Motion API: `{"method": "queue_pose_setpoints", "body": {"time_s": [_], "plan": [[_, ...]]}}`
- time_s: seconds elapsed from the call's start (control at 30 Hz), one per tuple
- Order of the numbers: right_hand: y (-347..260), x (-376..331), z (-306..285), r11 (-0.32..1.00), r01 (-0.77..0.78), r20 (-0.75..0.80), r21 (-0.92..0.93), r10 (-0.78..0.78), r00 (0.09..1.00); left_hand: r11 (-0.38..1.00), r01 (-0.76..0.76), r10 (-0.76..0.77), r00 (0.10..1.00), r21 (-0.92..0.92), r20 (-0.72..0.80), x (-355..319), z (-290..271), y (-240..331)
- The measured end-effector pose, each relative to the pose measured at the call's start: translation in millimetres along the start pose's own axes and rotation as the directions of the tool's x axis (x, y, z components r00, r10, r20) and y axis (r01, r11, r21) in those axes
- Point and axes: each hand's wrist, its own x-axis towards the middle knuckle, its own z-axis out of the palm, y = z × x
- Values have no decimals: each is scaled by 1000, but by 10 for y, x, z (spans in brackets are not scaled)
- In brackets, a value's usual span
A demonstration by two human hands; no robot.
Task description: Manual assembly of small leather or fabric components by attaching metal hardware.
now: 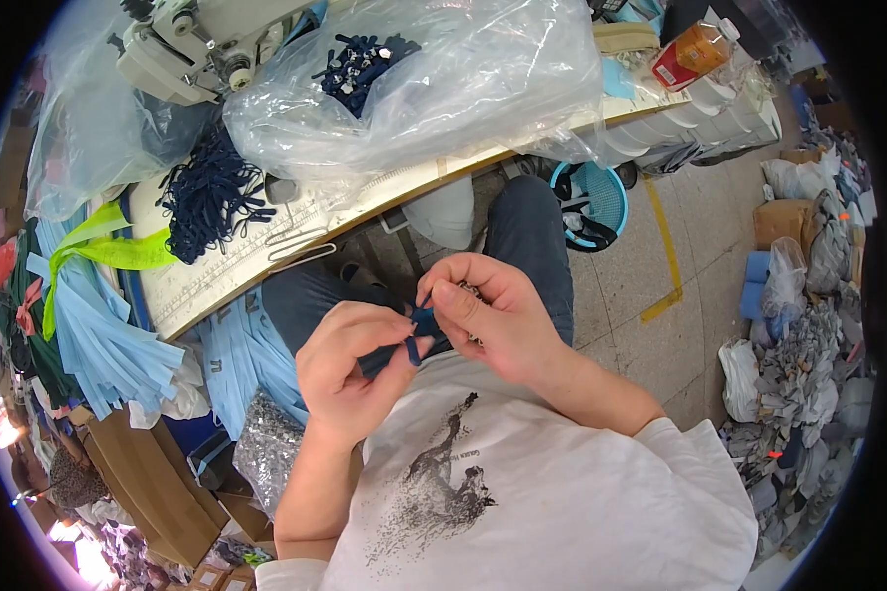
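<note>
Above my lap, my left hand [350,366] pinches a short navy fabric strip [414,350] between thumb and fingers. My right hand [498,317] is closed close beside it, thumb and forefinger at the strip's upper end. Small metallic pieces [474,292] show in the curl of the right hand; their exact kind is too small to tell. On the table edge ahead lies a heap of navy fabric loops [207,202]. Farther back, navy strips with small pale or shiny fittings [355,74] rest on a clear plastic bag [443,113].
A sewing machine [182,54] stands at the back left of the table [197,300]. Light blue fabric strips [103,340] and a lime green strip [118,251] hang at the left. A bottle [695,54] lies back right. A blue basket [616,202] stands on the floor; scrap piles [798,384] line the right.
</note>
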Motion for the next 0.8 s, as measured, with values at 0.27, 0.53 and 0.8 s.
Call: {"method": "queue_pose_setpoints", "body": {"time_s": [0.27, 0.53, 0.8], "plan": [[-23, -13, 38, 999, 7, 34, -34, -6, 999, 909, 263, -247, 965, -322, 92, -116, -62, 45], [-28, -31, 42, 997, 27, 29, -75, -25, 999, 943, 221, -210, 975, -248, 70, 5, -31, 120], [-42, -26, 44, 999, 50, 7, -20, -49, 999, 997, 67, -73, 982, 38, 176, -39, -24, -41]]}}
